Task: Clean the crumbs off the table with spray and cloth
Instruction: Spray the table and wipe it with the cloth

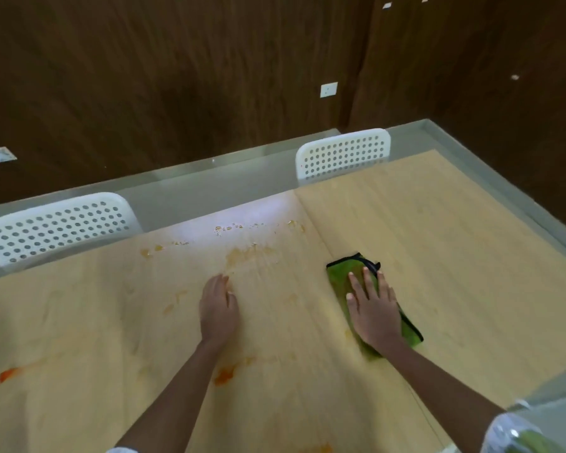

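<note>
We are in the wiping step: our right hand (374,308) presses flat, fingers straight, on the green cloth (343,273) lying right of centre on the tabletop (455,243). Our left hand (218,310) rests open, holding nothing. Next, we judge, sweep left through the orange smears (224,376) and crumbs (229,228).

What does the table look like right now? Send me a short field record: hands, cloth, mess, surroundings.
left hand: left hand lies flat on the table, fingers straight, holding nothing
right hand: right hand presses flat on the green cloth, fingers spread
cloth: folded, black-edged, right of the table's seam
mess: orange smears near the left forearm and at far left; crumbs along the far edge
spray: a clear bottle at bottom right, blurred
surroundings: two white perforated chairs behind the table
</note>
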